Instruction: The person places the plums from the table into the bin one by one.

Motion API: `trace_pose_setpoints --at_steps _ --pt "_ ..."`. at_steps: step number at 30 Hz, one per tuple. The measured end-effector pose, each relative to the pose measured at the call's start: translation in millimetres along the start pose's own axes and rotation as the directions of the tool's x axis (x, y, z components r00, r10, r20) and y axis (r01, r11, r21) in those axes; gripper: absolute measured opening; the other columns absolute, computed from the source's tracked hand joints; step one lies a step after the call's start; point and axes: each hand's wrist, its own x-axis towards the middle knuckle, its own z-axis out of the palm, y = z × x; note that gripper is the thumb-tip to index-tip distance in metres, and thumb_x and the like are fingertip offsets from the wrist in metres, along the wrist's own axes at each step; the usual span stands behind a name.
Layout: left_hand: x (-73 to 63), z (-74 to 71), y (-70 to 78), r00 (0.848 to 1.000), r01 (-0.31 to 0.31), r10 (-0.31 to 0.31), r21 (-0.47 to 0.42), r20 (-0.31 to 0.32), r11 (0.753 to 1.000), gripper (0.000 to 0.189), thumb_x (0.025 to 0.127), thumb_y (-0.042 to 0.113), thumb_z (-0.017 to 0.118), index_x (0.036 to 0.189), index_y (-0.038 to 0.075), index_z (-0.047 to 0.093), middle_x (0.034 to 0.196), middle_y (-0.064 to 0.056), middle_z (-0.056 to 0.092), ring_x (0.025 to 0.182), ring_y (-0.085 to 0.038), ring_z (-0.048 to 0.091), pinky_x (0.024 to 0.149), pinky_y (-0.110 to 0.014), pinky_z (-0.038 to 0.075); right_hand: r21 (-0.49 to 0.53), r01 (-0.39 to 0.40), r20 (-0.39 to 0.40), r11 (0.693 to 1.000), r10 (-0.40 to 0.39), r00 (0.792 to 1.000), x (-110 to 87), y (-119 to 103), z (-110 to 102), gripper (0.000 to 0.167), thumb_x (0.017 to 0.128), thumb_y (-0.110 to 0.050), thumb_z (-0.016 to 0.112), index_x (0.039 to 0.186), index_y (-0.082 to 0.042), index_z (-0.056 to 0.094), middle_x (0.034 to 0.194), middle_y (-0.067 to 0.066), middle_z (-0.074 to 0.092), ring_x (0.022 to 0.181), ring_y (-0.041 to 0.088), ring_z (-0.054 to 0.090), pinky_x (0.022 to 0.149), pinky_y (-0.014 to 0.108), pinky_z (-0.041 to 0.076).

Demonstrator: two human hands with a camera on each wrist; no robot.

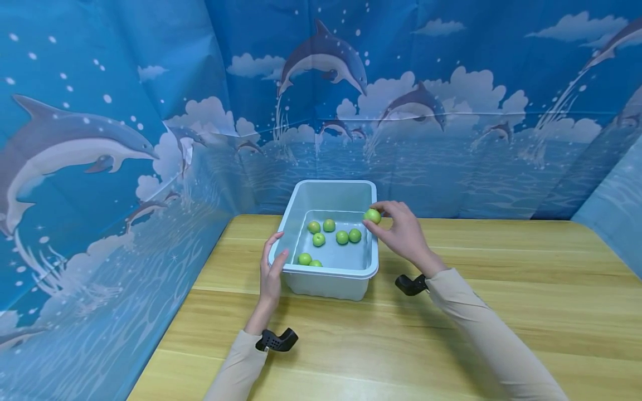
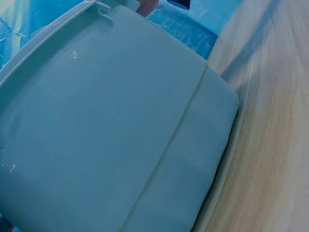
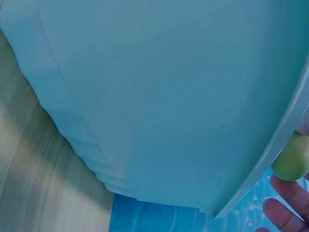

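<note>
A light blue plastic bin [image 1: 331, 282] stands on the table, with several small round green fruits [image 1: 342, 237] lying on its floor. At its near left corner, my left hand [image 1: 271, 273] grips the rim, the thumb at the front and the fingers along the left side. My right hand [image 1: 398, 231] pinches one green fruit [image 1: 372, 216] between thumb and fingers, just at the top of the bin's right rim. In the right wrist view that fruit [image 3: 292, 159] shows beside the rim, partly cut off by the frame. The left wrist view shows mostly the bin's outer wall [image 2: 106, 121].
The wooden table [image 1: 501, 278] extends to the right and in front of the bin. A blue curtain [image 1: 451, 161] printed with dolphins hangs behind the table and along its left side. Black wrist cameras [image 1: 411, 284] sit on both wrists.
</note>
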Motion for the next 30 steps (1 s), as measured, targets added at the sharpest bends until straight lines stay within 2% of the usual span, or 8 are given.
trace_pose_setpoints --at_steps 5,11,19,24,27,30 --pt "7.2 -2.4 -24.3 1.0 -0.002 0.002 -0.002 -0.003 1.0 0.046 0.094 0.016 0.045 0.139 0.006 0.041 0.147 -0.013 0.032 0.136 -0.029 0.024 0.106 -0.056 0.012 -0.006 -0.007 0.019 1.0 0.007 1.0 0.4 -0.5 1.2 0.038 0.087 -0.028 0.071 0.114 -0.003 0.063 0.103 0.009 0.064 0.093 0.03 0.052 0.075 0.043 0.042" --pt "7.8 -2.6 -32.7 1.0 -0.023 0.023 -0.007 -0.014 1.0 0.044 0.095 0.023 0.046 0.138 0.013 0.044 0.147 -0.006 0.035 0.136 -0.023 0.024 0.107 -0.055 0.011 -0.02 -0.02 0.041 1.0 0.021 0.999 2.7 -2.0 2.7 0.038 0.087 -0.029 0.07 0.116 -0.005 0.063 0.107 0.01 0.064 0.096 0.03 0.052 0.077 0.045 0.041" --pt "6.8 -2.2 -31.9 0.999 -0.038 0.038 -0.001 -0.02 0.999 0.045 0.094 0.026 0.047 0.137 0.015 0.045 0.145 -0.005 0.036 0.135 -0.022 0.026 0.107 -0.056 0.011 -0.02 -0.008 0.049 1.0 0.009 0.999 3.7 -4.8 4.4 0.038 0.085 -0.025 0.073 0.116 -0.005 0.063 0.109 0.011 0.065 0.096 0.028 0.052 0.078 0.044 0.041" --pt "7.7 -2.9 -31.0 1.0 -0.023 0.023 -0.01 -0.013 1.0 0.045 0.095 0.02 0.046 0.139 0.012 0.043 0.147 -0.007 0.034 0.136 -0.024 0.024 0.107 -0.055 0.011 -0.019 0.014 0.048 1.0 -0.013 0.999 3.8 -2.7 6.5 0.039 0.085 -0.023 0.073 0.116 -0.004 0.063 0.11 0.011 0.065 0.096 0.03 0.053 0.079 0.044 0.041" --pt "7.1 -3.0 -25.9 1.0 -0.015 0.014 -0.013 -0.007 1.0 0.046 0.094 0.016 0.046 0.139 0.008 0.042 0.147 -0.011 0.033 0.136 -0.027 0.024 0.107 -0.055 0.012 -0.023 0.024 0.046 0.999 -0.023 0.999 3.8 -2.2 7.5 0.038 0.085 -0.023 0.073 0.116 -0.004 0.063 0.11 0.011 0.064 0.096 0.029 0.053 0.08 0.044 0.041" --pt "3.3 -1.9 -12.4 1.0 -0.012 0.012 -0.009 -0.004 1.0 0.046 0.094 0.014 0.045 0.139 0.003 0.041 0.146 -0.015 0.033 0.136 -0.029 0.024 0.107 -0.055 0.012 -0.018 0.03 0.044 0.999 -0.029 0.999 3.5 -1.9 8.1 0.038 0.085 -0.022 0.073 0.116 -0.004 0.063 0.11 0.011 0.064 0.097 0.029 0.053 0.081 0.045 0.042"
